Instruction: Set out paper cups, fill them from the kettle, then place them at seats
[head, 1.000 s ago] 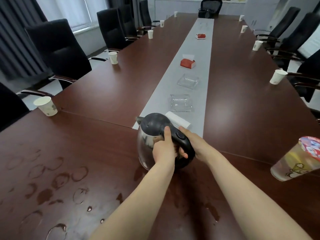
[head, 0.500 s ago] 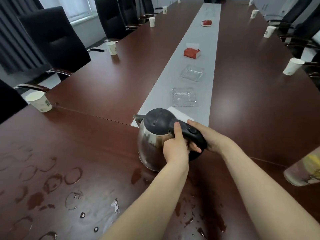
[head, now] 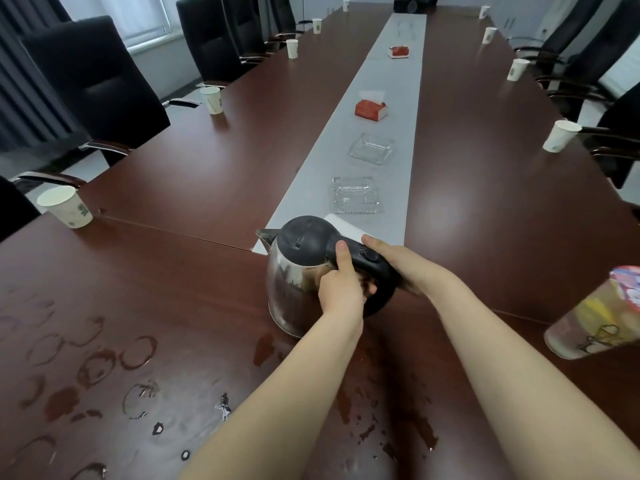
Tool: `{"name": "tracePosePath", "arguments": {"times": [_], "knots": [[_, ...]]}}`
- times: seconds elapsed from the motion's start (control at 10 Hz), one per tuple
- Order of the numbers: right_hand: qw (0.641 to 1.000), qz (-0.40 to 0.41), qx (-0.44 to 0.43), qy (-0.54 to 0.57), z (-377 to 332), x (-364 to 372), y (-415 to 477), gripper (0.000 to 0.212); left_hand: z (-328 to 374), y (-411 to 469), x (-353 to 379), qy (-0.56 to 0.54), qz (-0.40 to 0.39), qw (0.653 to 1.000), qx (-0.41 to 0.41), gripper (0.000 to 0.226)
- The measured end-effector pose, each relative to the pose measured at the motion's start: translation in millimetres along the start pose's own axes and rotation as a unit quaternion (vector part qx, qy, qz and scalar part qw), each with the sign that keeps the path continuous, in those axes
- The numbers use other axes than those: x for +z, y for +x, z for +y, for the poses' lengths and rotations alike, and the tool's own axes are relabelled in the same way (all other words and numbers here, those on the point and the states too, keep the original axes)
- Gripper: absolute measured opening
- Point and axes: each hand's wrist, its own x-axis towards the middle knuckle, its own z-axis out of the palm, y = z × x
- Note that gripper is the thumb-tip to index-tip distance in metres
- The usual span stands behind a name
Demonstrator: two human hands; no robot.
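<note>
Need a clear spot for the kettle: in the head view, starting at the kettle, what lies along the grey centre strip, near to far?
kettle → near glass dish → far glass dish → near red tissue box → far red tissue box

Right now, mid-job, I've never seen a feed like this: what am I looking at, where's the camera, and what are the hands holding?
No machine here: a person's two bare hands, filmed by one head-worn camera looking forward and down. The left hand and right hand both grip the handle of an upright steel kettle. Paper cups stand at seats along both edges of the long brown table. Its grey runner carries two glass trays and a red tissue box. Wet rings mark the near end.
</note>
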Motion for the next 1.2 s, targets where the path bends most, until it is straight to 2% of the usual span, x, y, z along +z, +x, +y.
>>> {"name": "tracePosePath", "arguments": {"times": [0.1, 0.3, 0.4, 0.7, 0.9, 1.1, 1.2], "knots": [[0.998, 0.036, 0.008, -0.043, -4.2, 0.9, -5.5, 0.051, 7.1, -3.1, -1.2, 0.02, -0.011, 1.0, -0.016, 0.071], [0.979, 0.095, 0.064, -0.166, -20.0, 1.3, -20.5, 0.064, 26.5, -20.4, -5.8, 0.082, -0.055, 0.992, -0.077, 0.085], [0.966, 0.111, 0.069, -0.224, -34.0, 6.6, -36.3, 0.061, 36.4, -37.9, -14.8, 0.108, -0.098, 0.985, -0.091, 0.081], [0.933, 0.177, 0.018, -0.313, -51.0, 31.1, -82.9, 0.066, 62.3, -81.1, -52.4, 0.175, -0.167, 0.966, -0.087, 0.08], [0.945, 0.211, 0.008, -0.249, -67.0, 73.6, -123.7, 0.061, 83.0, -107.2, -98.2, 0.249, -0.188, 0.949, -0.039, 0.078], [0.951, 0.274, -0.039, -0.134, -72.3, 152.5, -177.3, 0.051, 101.3, -139.4, -170.6, 0.229, -0.222, 0.943, 0.089, 0.069], [0.951, 0.287, -0.066, -0.092, -65.9, 197.7, -204.0, 0.045, 108.4, -151.9, -216.4, 0.218, -0.232, 0.937, 0.143, 0.057]]}}
